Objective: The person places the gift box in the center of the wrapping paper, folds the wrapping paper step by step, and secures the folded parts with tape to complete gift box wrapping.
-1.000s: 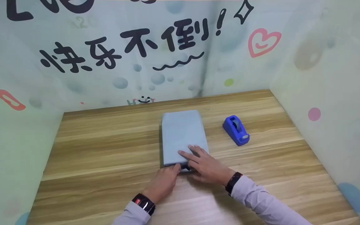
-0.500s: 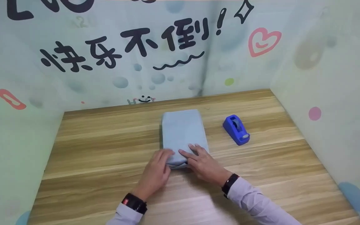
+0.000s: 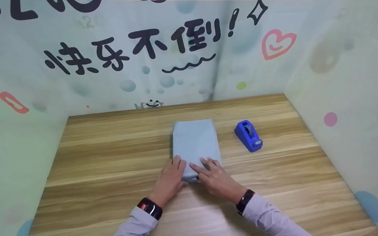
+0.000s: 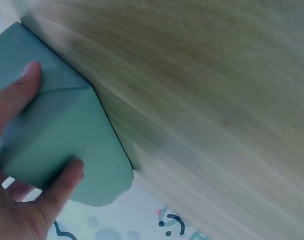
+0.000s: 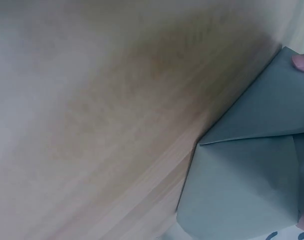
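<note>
A box-shaped package (image 3: 195, 141) in light blue paper lies on the table, its near end facing the person. My left hand (image 3: 167, 182) holds the near left corner, fingers on the top and side. In the left wrist view, the left thumb (image 4: 29, 82) presses the folded end of the package (image 4: 72, 125). On the near right part rests my right hand (image 3: 220, 183), with two fingers spread over the top. The right wrist view shows the right thumb (image 5: 302, 62) against the end, where a creased paper flap (image 5: 261, 115) lies folded. Much of the right hand is out of that view.
A blue tape dispenser (image 3: 248, 136) stands to the right of the package. The wood-grain table (image 3: 103, 164) is bordered by a printed back wall (image 3: 182, 88) and two side walls.
My left hand went from the near end up to the near left corner. The gap at the near end narrowed. The package slid slightly toward the person, with the right hand still on it.
</note>
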`<state>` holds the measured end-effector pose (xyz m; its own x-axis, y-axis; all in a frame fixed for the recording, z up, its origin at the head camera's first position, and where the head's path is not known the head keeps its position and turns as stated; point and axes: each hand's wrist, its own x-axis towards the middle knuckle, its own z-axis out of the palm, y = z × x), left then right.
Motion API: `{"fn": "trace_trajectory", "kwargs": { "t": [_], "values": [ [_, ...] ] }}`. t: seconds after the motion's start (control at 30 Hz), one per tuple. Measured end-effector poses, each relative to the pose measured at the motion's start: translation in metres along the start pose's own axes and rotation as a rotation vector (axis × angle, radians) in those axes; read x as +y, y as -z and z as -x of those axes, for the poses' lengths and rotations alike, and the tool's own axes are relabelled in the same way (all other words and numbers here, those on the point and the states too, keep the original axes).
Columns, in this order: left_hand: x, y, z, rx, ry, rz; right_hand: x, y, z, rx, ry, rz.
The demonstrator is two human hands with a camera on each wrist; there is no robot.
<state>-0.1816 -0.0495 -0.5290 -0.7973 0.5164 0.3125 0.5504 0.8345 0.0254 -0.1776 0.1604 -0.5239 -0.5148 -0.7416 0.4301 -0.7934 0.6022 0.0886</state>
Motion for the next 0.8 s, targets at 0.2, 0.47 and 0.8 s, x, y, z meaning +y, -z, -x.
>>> {"fn": "trace_trajectory", "kwargs": {
  "t": [0.2,0.47,0.8],
  "values": [
    [-0.004,0.014,0.006,-0.075,-0.080,0.188,-0.008,0.003,0.011,0.043,0.005,-0.005],
    [-0.003,0.016,0.008,-0.044,-0.075,0.262,-0.009,0.002,0.014,0.077,0.007,-0.039],
    [0.015,0.008,0.004,0.086,-0.018,-0.051,0.005,0.020,0.015,-0.041,-0.091,-0.308]
  ]
}}
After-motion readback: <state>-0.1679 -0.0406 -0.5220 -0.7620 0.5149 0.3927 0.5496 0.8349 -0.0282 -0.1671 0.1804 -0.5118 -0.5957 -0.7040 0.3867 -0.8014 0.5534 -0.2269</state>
